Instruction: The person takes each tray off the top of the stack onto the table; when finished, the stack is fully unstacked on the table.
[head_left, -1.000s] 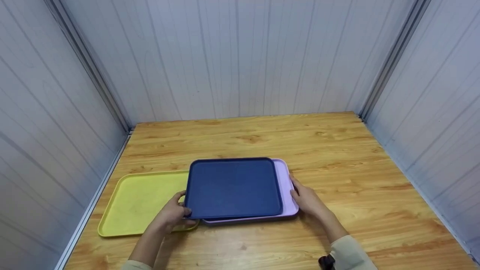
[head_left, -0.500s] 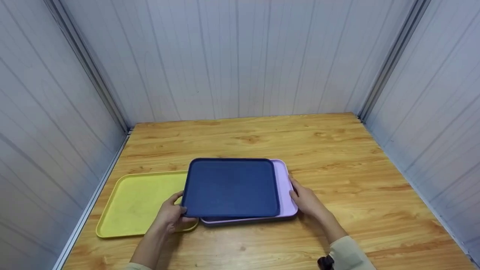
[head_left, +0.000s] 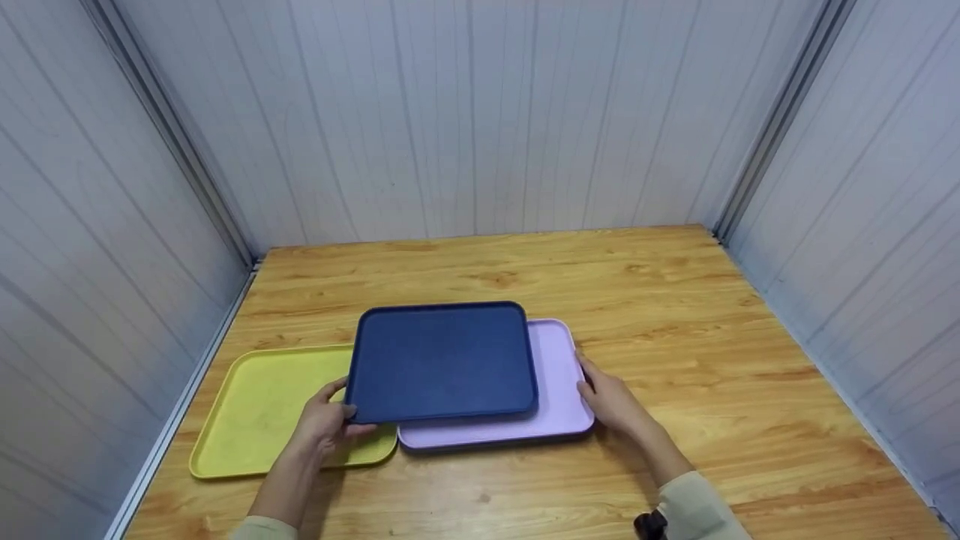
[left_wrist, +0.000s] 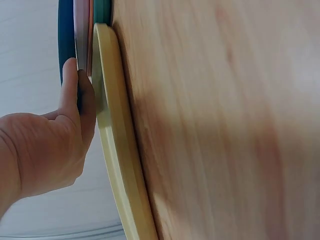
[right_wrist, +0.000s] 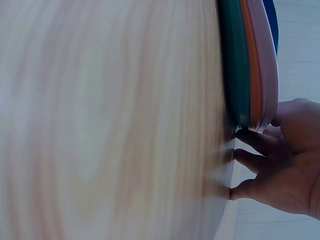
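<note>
In the head view, a dark blue rectangular tray (head_left: 442,364) lies above and overlaps the left part of a lilac tray (head_left: 559,382). My left hand (head_left: 321,427) pinches its near left corner, thumb on the rim and fingers beneath. The right wrist view shows the lilac tray topping a stack, over an orange tray (right_wrist: 251,65) and a green tray (right_wrist: 235,65). My right hand (right_wrist: 290,155) braces the stack's right end, thumb at the lilac rim and spread fingertips down by the tabletop. Left of the stack, a yellow tray (head_left: 259,412) lies flat, partly hidden by the blue tray and left hand.
Everything lies on a wood-grain table (head_left: 495,277). Pale panelled walls (head_left: 480,112) rise behind it and on both sides, with metal strips in the corners.
My left hand has shifted the blue tray left and slightly up in the view, uncovering more of the lilac tray. My right hand stays at the stack's right end.
</note>
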